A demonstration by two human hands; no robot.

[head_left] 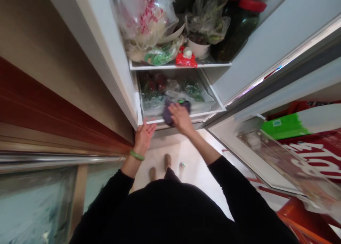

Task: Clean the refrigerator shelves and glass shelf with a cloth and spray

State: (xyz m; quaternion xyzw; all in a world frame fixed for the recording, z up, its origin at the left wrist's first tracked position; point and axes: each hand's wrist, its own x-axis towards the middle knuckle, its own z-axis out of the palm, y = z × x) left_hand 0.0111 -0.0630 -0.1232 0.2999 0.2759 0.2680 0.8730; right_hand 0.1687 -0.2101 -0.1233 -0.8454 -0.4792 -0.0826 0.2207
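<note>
My right hand [180, 118] presses a dark purple cloth [167, 113] against the front of a glass shelf [151, 103], fingers bent over it; the cloth is a little blurred. At the shelf's front left corner my left hand [144, 137], with a green bangle [137, 155] on its wrist, has its fingers spread, the tips at the white front edge. It holds nothing. Under the glass, bagged produce [191, 89] shows dimly. Small light specks dot the glass.
The upper shelf [213, 64] carries a clear bag with pink print [149, 14], a red packet [186, 59], a white bowl [198, 48] and a red-lidded jar [246, 18]. At right, the open door [255, 162] holds packages. A wall [69, 84] stands close at left.
</note>
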